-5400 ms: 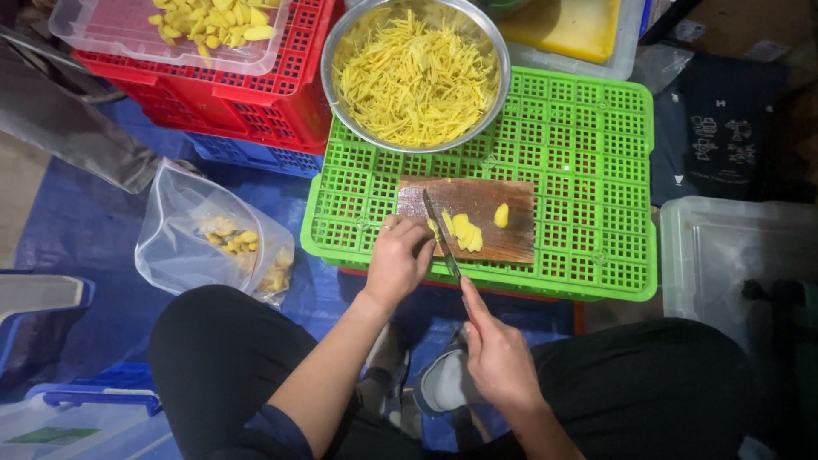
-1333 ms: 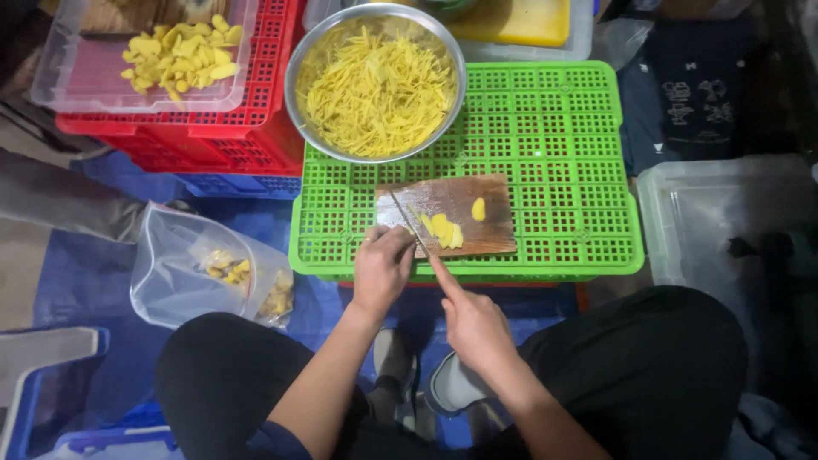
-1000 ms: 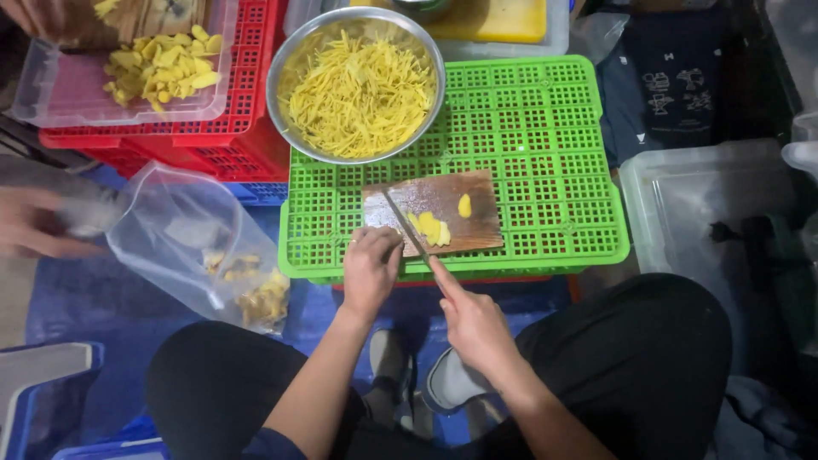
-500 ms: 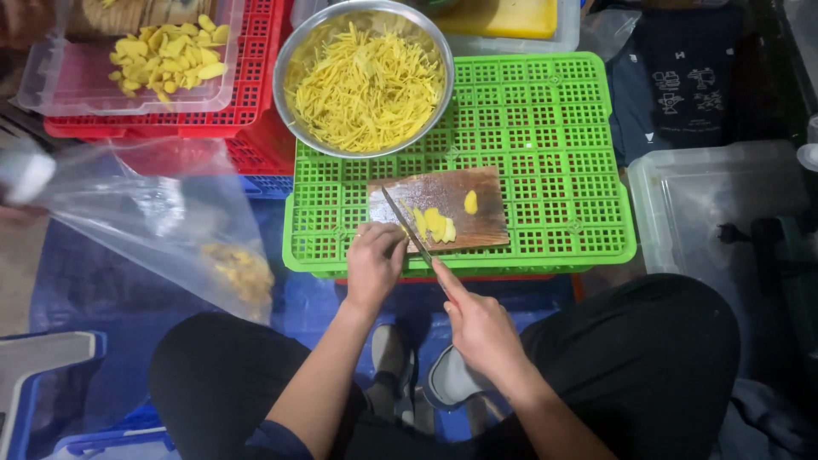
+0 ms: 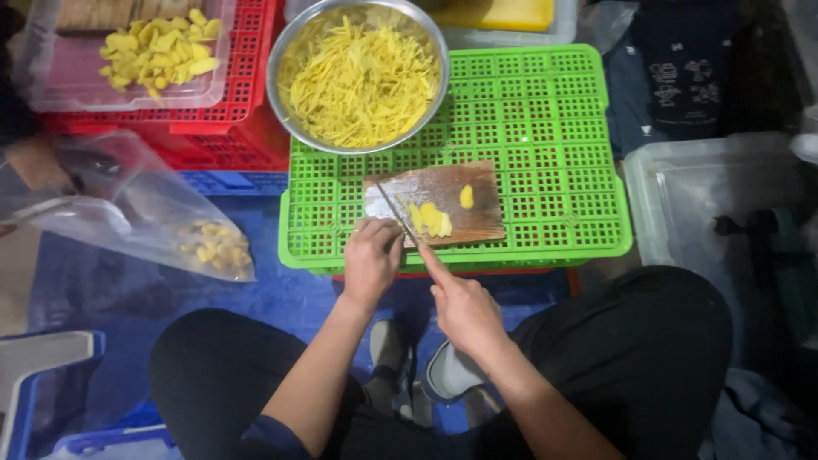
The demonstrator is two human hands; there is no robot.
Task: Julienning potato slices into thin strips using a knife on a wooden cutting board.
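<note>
A small wooden cutting board (image 5: 447, 183) lies on an upturned green plastic crate (image 5: 545, 128). Yellow slices (image 5: 430, 219) sit on the board, with one separate piece (image 5: 466, 197) to their right. My right hand (image 5: 460, 307) grips a knife (image 5: 397, 217) whose blade slants across the board's left part. My left hand (image 5: 371, 258) rests curled at the board's near left edge, beside the blade, fingertips on or near the food. A steel bowl (image 5: 358, 72) full of thin yellow strips stands behind the board.
A clear tray of yellow chunks (image 5: 153, 55) sits on a red crate (image 5: 230, 128) at the back left. Another person's hand (image 5: 34, 166) lifts a clear plastic bag (image 5: 162, 221) with scraps on the left. A clear plastic tub (image 5: 716, 196) stands to the right.
The plastic bag on the left was lifted off the floor by another person's hand. My hands stay at the board with the knife.
</note>
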